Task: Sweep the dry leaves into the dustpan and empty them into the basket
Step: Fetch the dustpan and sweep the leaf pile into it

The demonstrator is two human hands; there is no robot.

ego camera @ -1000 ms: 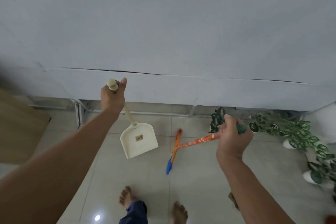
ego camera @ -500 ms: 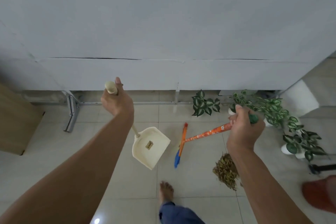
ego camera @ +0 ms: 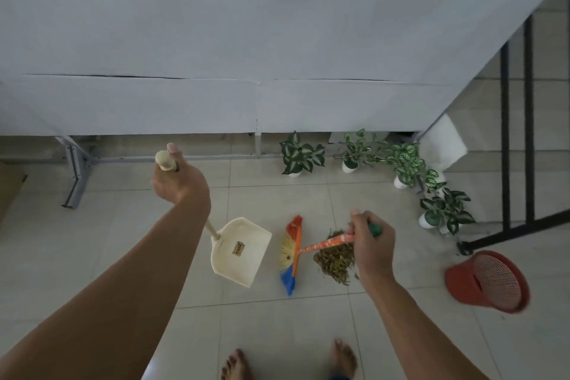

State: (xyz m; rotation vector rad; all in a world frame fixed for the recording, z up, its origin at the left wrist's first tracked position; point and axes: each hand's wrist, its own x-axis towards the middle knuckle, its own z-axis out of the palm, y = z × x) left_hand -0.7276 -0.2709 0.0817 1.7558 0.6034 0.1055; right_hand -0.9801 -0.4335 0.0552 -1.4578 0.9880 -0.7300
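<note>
My left hand [ego camera: 179,177] grips the top of a long handle that carries a cream dustpan [ego camera: 242,251], which hangs just above the tiled floor. My right hand [ego camera: 368,244] holds the orange handle of a small broom [ego camera: 291,254] whose cream, red and blue bristles sit between the dustpan and a pile of dry leaves [ego camera: 334,259]. The leaf pile lies on the floor right of the broom head, partly hidden by my right hand. A red mesh basket [ego camera: 489,285] lies tilted on the floor at the far right.
Several potted plants [ego camera: 300,154] in white pots line the white wall and run toward the right corner. A black metal frame [ego camera: 518,120] stands at the right. A grey metal leg [ego camera: 74,173] is at the left. My bare feet [ego camera: 344,359] are at the bottom edge.
The view has swung right and down: the leaf pile and the red basket are now in full view. The dustpan and broom have come lower and closer to the leaves.
</note>
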